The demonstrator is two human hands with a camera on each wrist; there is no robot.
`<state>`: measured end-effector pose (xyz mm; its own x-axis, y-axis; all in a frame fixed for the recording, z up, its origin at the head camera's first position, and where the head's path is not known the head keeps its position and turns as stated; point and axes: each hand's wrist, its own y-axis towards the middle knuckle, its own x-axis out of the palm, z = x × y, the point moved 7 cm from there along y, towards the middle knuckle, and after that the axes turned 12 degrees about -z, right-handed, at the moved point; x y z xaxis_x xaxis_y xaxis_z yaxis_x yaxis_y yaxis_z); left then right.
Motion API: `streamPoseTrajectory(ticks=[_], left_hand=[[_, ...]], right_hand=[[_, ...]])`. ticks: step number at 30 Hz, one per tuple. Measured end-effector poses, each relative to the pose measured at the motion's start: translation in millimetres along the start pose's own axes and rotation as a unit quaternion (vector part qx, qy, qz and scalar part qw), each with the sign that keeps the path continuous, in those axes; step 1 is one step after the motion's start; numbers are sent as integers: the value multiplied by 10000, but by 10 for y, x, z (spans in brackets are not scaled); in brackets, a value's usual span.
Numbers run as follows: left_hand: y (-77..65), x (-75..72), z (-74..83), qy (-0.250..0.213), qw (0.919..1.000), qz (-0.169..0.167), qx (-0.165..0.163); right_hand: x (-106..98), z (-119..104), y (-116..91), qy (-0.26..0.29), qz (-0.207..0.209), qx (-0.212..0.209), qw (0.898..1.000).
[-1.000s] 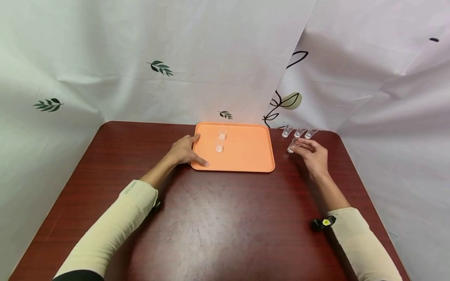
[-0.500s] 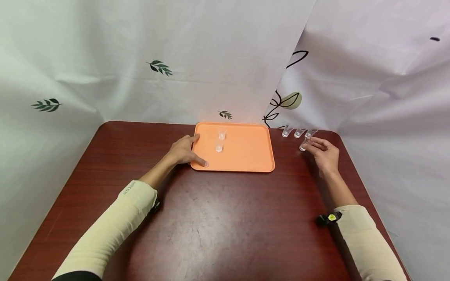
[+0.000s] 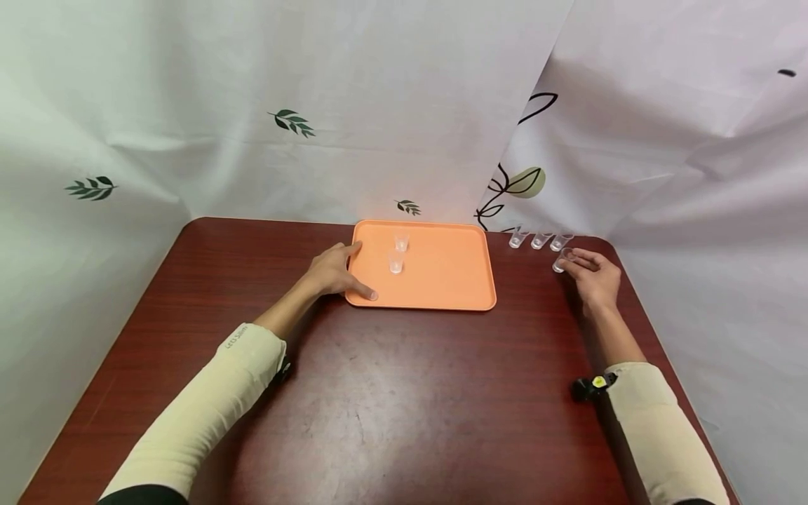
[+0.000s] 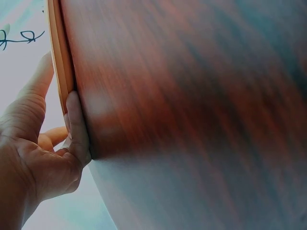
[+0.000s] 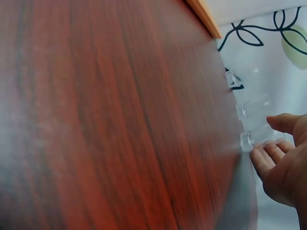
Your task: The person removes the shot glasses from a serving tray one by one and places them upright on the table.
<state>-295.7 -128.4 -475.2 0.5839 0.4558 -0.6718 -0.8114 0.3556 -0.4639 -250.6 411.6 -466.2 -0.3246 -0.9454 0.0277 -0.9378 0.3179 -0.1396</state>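
My right hand holds a small clear cup between thumb and fingers at the table's back right. The cup stands tilted slightly, low over or on the table; contact is unclear. In the right wrist view, that cup is nearly see-through beside the fingertips. Just behind it, three similar clear cups form a row. An orange tray lies left of them, bearing two clear cups, one behind the other. My left hand grips the tray's left edge, thumb over the front rim, other fingers along the side.
The brown wooden table reaches back to a white printed cloth hanging behind it and at both sides. The cup row stands near the table's back right corner.
My right hand has carried its cup rightward, from in front of the row's left part to its right end. My left hand stays on the tray, and the view shifts slightly.
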Motion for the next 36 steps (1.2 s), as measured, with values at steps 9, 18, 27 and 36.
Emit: streamPoseTrajectory(ticks=[9,18,27,36], left_hand=[[-7,2,8,101,9999,35,-12],[0,1,-3,56,10000,31,-52],[-7,20,19,103,9999,10,-30],[-22,2,13,-11,10000,-33,-72]], right_hand=[[-57,-9,30,-104,145,47,9998],[-86,-1,23,-355,158,124,9992],[-153,57,-55,-643,252,431,9967],[-128,71,-133,-268,80,407,9988]])
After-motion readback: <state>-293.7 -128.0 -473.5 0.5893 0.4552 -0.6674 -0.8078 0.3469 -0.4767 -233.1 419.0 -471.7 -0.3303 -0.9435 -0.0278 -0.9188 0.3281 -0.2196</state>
